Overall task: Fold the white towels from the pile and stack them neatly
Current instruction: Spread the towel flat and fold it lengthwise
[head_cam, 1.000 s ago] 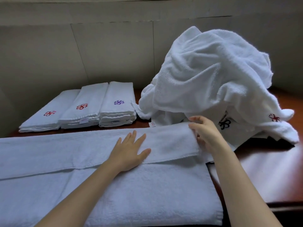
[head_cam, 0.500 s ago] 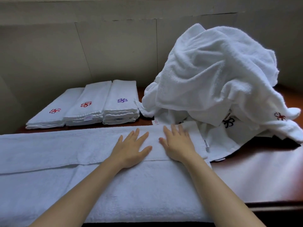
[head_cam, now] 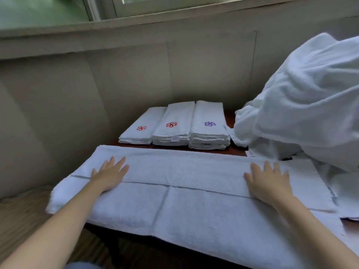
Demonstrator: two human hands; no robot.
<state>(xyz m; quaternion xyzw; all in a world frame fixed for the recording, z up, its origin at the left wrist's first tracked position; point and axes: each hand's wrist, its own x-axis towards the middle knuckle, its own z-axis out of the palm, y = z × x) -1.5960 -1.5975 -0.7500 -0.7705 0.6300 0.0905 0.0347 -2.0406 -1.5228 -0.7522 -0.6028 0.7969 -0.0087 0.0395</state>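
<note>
Two flat palms, my left hand point(head_cam: 108, 175) and right hand point(head_cam: 269, 183), pressed the long white terry towel point(head_cam: 190, 202), grasping nothing; its long axis ran along the table's near edge, between them.

A grey panelled wall point(head_cam: 126, 80) with thin vertical seams runs behind the dark reddish-brown tabletop point(head_cam: 236, 151). Above it a pale sill point(head_cam: 136, 22) carries a window point(head_cam: 48, 7) showing blurred green. Wood-grain floor point(head_cam: 21, 212) lies at lower left.
</note>
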